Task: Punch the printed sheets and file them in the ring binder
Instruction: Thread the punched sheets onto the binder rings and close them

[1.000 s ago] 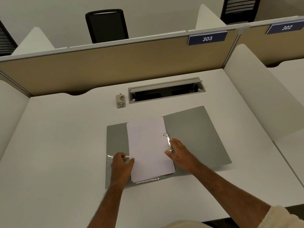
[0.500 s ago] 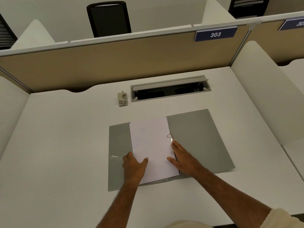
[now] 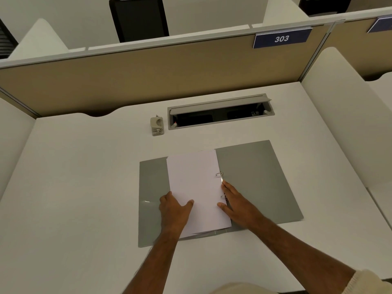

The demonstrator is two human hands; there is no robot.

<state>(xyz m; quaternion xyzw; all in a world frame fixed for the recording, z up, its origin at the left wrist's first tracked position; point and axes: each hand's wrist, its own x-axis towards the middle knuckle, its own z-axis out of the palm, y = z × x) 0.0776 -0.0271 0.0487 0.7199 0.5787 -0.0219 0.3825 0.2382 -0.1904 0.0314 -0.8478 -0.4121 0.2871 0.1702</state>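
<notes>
Here the sheets lie on the open binder between two flat hands' straight fingers.

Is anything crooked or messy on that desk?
Only slightly: the stack of white paper sheets sits a bit tilted in the open grey ring binder, with lower sheet edges fanned out unevenly at the bottom. Nothing spilled or torn.

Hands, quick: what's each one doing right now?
Left hand: open, flat on the white paper sheets.
Right hand: open, fingers straight beside the silver metal binder rings, holding nothing.
</notes>
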